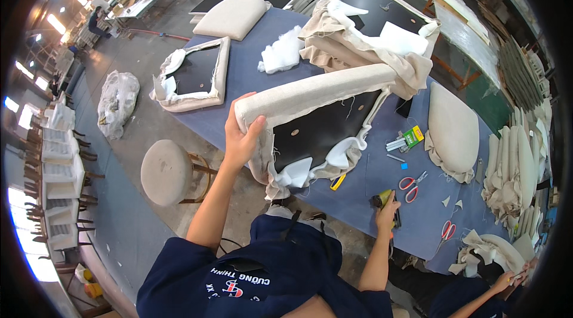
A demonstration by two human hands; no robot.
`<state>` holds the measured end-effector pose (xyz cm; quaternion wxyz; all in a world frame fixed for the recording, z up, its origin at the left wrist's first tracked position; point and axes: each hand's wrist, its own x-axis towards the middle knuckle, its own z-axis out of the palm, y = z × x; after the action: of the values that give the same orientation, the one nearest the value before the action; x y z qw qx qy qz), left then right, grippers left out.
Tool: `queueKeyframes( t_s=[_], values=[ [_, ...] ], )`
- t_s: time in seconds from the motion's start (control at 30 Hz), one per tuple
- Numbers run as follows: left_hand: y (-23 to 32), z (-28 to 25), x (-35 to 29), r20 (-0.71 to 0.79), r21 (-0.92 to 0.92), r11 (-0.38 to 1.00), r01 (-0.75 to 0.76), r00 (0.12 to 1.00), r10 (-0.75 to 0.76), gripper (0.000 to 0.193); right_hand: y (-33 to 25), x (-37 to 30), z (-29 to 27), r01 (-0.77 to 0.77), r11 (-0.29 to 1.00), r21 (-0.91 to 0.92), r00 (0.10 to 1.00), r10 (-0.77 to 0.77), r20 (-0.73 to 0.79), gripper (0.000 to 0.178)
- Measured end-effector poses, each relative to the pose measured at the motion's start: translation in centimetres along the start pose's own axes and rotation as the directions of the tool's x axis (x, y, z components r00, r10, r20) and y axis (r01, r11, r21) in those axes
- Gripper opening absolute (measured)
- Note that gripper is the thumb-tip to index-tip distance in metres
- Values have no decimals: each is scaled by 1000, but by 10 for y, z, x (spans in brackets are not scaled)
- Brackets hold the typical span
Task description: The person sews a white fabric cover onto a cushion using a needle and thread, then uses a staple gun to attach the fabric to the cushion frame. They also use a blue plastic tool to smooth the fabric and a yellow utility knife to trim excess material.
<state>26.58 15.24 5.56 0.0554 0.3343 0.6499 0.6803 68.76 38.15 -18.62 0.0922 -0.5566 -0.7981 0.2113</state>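
My left hand (240, 142) is closed around the left corner of a beige upholstered seat cushion (316, 98). The cushion is tipped up on the table edge, its black underside facing right and towards me. Loose fabric and white padding stick out along its lower edge. In my right hand (387, 215) is a staple gun (382, 198), yellow-green and black, low over the table's near part. Pliers with red handles (410, 188) lie just right of it. A yellow utility knife (338, 182) rests between the cushion and the staple gun.
On the blue table (382, 169) are a green-yellow box (413, 136), staple strips (396, 144), red-handled scissors (447, 230), white padding (283, 50) and other cushions (455, 127). A round stool (167, 172) stands left. Another person's hands (507, 281) handle fabric at lower right.
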Motion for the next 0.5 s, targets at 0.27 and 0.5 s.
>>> queueKeyframes(
  t_s=[0.27,0.5],
  values=[
    [47,36,-49,91,131,928,-348,937,338,54,29,24,12,75,993,97,997,-77,24,73],
    [60,80,-71,143,116,888,-445,892,428,43,52,35,-14,11,976,219,997,5,-73,37]
  ],
)
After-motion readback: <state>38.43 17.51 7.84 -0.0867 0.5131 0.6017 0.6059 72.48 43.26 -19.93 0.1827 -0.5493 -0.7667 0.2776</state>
